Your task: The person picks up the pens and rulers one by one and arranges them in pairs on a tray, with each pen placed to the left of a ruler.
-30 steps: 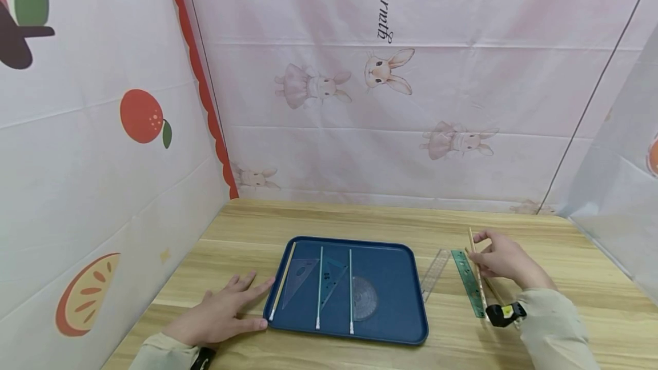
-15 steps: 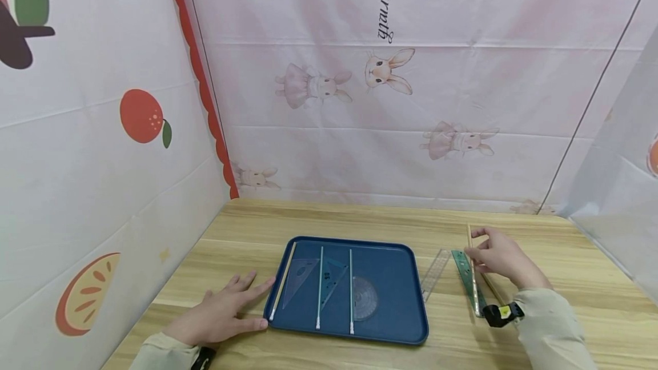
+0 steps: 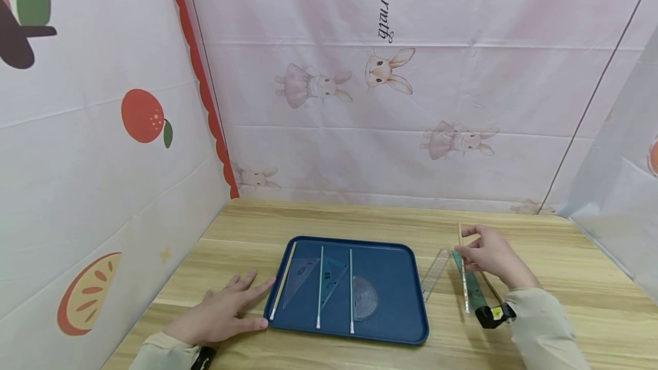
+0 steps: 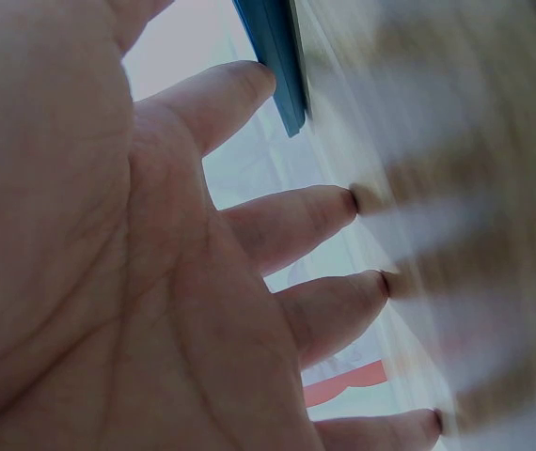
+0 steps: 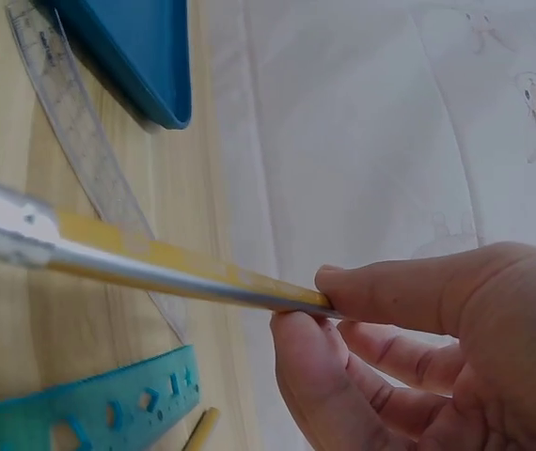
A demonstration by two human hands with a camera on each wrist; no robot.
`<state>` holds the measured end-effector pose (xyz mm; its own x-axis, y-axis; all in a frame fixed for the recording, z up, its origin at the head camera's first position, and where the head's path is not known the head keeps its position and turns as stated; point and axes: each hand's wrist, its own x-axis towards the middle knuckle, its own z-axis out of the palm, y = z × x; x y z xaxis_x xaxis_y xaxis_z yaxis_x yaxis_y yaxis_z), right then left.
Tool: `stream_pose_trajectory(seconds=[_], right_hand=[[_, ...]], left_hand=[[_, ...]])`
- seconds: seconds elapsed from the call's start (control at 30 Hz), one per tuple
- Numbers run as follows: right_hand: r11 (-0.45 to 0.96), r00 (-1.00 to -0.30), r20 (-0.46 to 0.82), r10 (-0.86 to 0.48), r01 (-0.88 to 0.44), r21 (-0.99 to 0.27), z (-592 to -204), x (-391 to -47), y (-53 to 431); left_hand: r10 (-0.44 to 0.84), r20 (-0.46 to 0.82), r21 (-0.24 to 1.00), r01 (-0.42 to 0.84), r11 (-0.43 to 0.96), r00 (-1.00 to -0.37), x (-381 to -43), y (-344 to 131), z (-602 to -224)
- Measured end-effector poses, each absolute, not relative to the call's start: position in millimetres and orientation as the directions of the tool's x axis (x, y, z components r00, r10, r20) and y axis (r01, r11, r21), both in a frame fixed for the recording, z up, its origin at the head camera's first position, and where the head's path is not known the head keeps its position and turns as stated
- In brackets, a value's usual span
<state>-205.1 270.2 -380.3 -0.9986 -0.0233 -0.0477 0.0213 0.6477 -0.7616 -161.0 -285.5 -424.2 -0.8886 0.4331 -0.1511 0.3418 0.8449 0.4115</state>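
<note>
My right hand [image 3: 490,253] pinches a yellow pencil [image 5: 193,266] between thumb and fingertip, raised over the table right of the tray. Its silver end points toward the front. Beneath it lie a green stencil ruler [image 3: 475,290] and another yellow pencil [image 3: 492,287], partly hidden by the hand. My left hand [image 3: 223,310] rests with fingers spread at the left edge of the blue tray [image 3: 396,330], fingertips at its rim. In the tray are a yellow pencil [image 3: 283,281], two green pencils [image 3: 320,287], a clear set square [image 3: 300,278], a green set square [image 3: 334,281] and a protractor [image 3: 365,300].
A clear ruler [image 3: 436,273] leans against the tray's right rim. The wooden table [image 3: 247,227] meets a rabbit-print cloth [image 3: 334,159] at the back and a fruit-print cloth [image 3: 103,187] on the left.
My right hand has moved left with the pinched pencil, which now hangs over the left side of the green ruler. The left hand and the tray have stayed in place.
</note>
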Motion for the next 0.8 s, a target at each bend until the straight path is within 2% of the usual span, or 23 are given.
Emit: stream_pose_trajectory(seconds=[0.4, 0.8], right_hand=[[0.659, -0.999, -0.034, -0.029, 0.006, -0.753, -383.5, -206.9, 250.8], [0.613, -0.998, -0.037, -0.050, -0.001, -0.790, -390.0, -208.0, 235.7]], left_hand=[[0.435, -0.160, 0.416, 0.339, 0.844, -0.886, -160.9, -286.0, -422.9], [0.424, -0.181, 0.412, 0.323, 0.852, -0.887, -161.5, -284.9, -421.6]])
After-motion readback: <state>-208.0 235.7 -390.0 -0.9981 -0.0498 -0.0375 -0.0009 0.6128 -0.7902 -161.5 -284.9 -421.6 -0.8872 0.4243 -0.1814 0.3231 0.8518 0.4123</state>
